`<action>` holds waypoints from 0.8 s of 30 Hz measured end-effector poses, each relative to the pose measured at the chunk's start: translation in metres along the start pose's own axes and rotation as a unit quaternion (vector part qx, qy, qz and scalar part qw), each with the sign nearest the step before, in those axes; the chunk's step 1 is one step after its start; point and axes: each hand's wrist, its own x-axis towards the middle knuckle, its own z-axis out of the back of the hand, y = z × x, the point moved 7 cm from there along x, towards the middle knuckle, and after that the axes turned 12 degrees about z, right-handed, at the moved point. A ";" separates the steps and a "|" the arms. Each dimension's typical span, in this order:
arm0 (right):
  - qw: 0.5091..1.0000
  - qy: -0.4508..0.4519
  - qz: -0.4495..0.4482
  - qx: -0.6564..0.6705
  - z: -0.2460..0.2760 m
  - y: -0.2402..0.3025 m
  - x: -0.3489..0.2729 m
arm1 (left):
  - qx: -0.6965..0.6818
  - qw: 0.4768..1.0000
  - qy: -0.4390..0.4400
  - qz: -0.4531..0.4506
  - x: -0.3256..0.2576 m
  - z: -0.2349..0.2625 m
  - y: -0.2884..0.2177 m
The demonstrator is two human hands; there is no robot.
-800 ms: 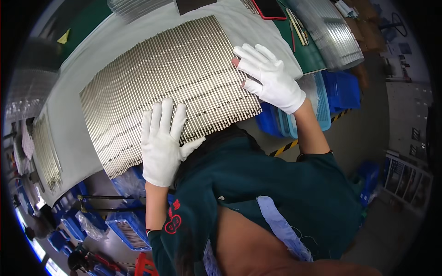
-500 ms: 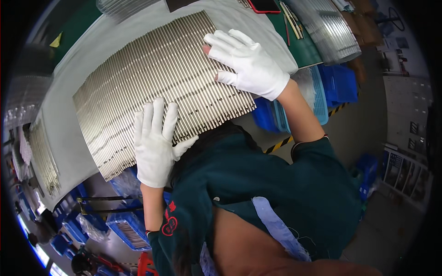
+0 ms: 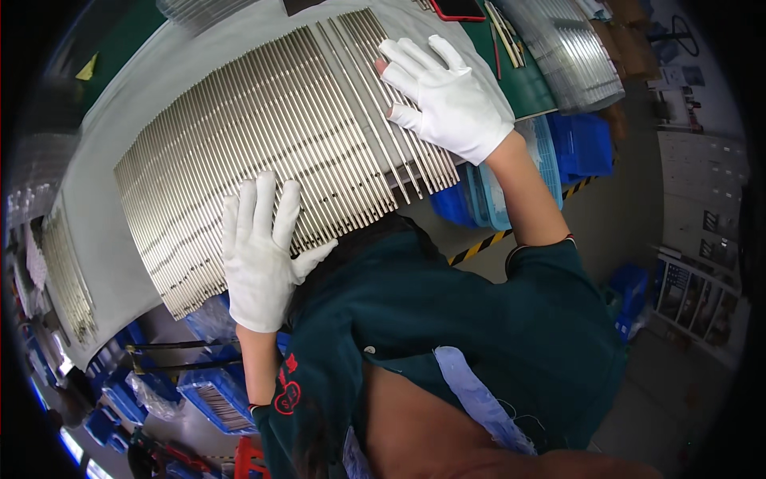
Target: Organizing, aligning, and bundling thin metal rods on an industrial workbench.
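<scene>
left hand (image 3: 259,255) lies spread wide on metal rods (image 3: 239,136) across the white cloth (image 3: 104,219); right hand (image 3: 455,100), also spread, rests on a separate group (image 3: 437,166); uneven pushing might roll the loose rods (image 3: 414,187) between askew

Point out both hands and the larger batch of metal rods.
Left hand (image 3: 260,267): head view, gloved back of the hand.
Right hand (image 3: 455,102): head view, gloved back of the hand.
Larger batch of metal rods (image 3: 244,145): head view, middle of the batch.

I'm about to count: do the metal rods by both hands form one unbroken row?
No, a gap with loose rods separates the smaller rod group at the right hand from the larger rod group at the left hand.
</scene>
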 end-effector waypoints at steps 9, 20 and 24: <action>0.994 -0.088 0.041 0.043 -0.003 0.026 0.021 | -0.017 1.000 -0.018 -0.007 0.004 0.005 -0.003; 0.997 0.051 -0.009 -0.055 0.009 -0.006 -0.003 | -0.037 0.999 -0.037 -0.014 0.003 0.010 -0.002; 0.999 -0.025 0.023 0.009 0.017 0.015 0.001 | -0.042 0.999 -0.030 -0.009 0.005 0.013 -0.003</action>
